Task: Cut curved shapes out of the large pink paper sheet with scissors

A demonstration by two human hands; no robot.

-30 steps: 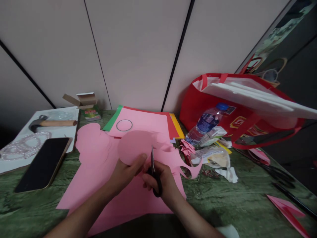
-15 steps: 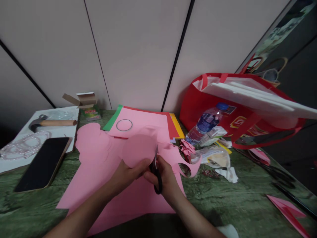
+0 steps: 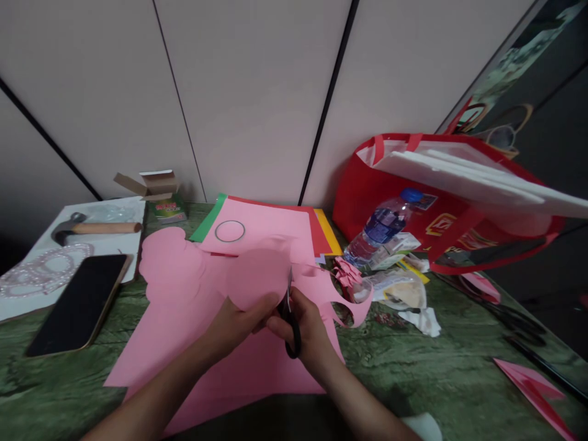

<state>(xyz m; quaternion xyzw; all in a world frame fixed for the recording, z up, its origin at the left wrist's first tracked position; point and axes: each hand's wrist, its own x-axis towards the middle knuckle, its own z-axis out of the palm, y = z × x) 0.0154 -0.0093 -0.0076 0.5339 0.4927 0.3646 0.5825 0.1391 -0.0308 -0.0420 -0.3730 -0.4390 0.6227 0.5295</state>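
Between thumb and fingers, my left hand (image 3: pixel 245 321) pinches a round piece of pink paper (image 3: pixel 257 278) by its lower edge. My right hand (image 3: pixel 303 324) grips a pair of black-handled scissors (image 3: pixel 294 343), whose blades point up along the circle's right edge. A strip of pink paper stands off to the right of the blades. Under both hands lie large sheets of pink paper (image 3: pixel 215 367). Left of them are several cut pink rounds (image 3: pixel 169 263), overlapping in a pile.
On the left are a phone (image 3: pixel 80 303), a hammer (image 3: pixel 108 228), clear beads (image 3: pixel 50 269) and a small open box (image 3: pixel 168 207). Coloured sheets (image 3: pixel 271 223) bearing a ring (image 3: pixel 229 231) lie behind. Rightward stand a water bottle (image 3: pixel 386 223), a red bag (image 3: pixel 395 171) and scraps (image 3: pixel 427 321).
Both hands, the paper circle and the scissors stay almost in place. The whole view shifts very slightly.
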